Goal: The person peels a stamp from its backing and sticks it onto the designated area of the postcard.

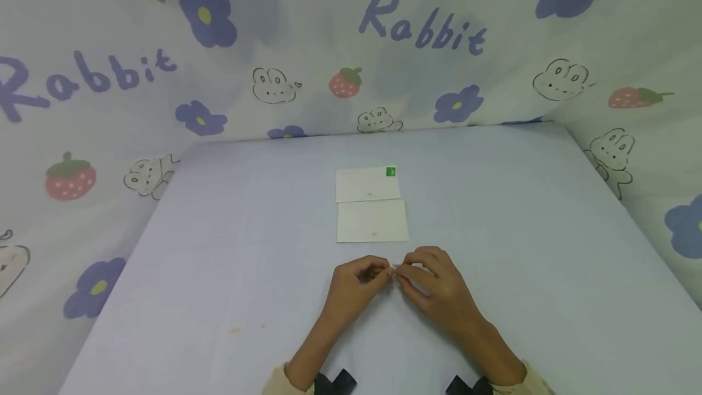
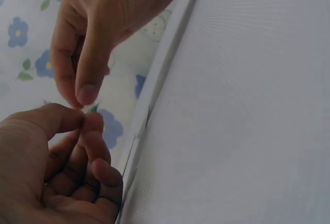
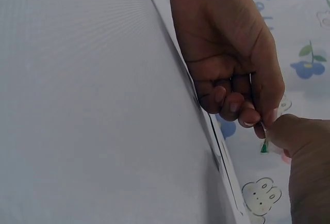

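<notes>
Two cards [image 1: 373, 222] on the table [image 1: 247, 230] beyond the fingers [image 1: 418, 275]

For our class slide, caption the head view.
Left hand and right hand pinch a tiny piece near two pale cards, one green-marked.

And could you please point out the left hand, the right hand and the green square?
Left hand [image 1: 352, 286]: head view, back of the hand.
Right hand [image 1: 443, 289]: head view, back of the hand.
Green square [image 1: 390, 171]: head view, its middle.

I see a whitish desk [image 1: 263, 212] with a yellowish mark [image 1: 234, 331]. Behind it and at both sides hangs a pale cloth [image 1: 312, 23], printed with purple-blue flowers [image 1: 207, 2], strawberries [image 1: 344, 85], rabbits [image 1: 273, 87] and the word "Rabbit" [image 1: 400, 30]. The light is soft.
</notes>
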Tool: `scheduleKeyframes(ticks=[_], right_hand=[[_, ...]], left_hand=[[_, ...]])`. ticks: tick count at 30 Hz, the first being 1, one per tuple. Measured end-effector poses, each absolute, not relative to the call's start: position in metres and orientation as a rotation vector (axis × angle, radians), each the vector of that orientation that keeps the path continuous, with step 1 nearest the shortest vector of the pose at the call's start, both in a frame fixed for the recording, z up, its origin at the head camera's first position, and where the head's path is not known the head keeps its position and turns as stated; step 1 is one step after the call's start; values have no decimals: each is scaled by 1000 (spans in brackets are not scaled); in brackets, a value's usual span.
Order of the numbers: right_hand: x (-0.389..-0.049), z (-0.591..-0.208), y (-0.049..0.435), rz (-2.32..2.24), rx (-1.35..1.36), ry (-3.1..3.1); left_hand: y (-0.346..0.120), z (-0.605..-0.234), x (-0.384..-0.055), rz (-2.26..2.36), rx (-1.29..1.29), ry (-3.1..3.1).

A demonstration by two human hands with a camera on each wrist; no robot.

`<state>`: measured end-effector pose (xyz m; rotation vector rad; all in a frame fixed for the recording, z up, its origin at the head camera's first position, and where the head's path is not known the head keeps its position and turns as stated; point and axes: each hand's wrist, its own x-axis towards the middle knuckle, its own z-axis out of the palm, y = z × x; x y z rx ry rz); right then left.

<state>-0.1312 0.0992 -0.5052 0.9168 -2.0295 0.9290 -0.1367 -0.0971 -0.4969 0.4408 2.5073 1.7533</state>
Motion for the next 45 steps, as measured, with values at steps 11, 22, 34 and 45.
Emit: scheduleKeyframes(ticks=[11,22,34,45], right_hand=[[-132,-506,98,1039,818,-2008],[-138,-509,97,1022,907,-2013],[-134,-504,100,1101,751,-2022],[-134,-503,108,1077,646,-2126]], left_hand=[[-97,-498,-138,1753,493,2583],[-98,-499,-139,1768,603,2599],[-98,-500,-140,1741,722,2726],[-97,-499,-141,1727,700,2824]])
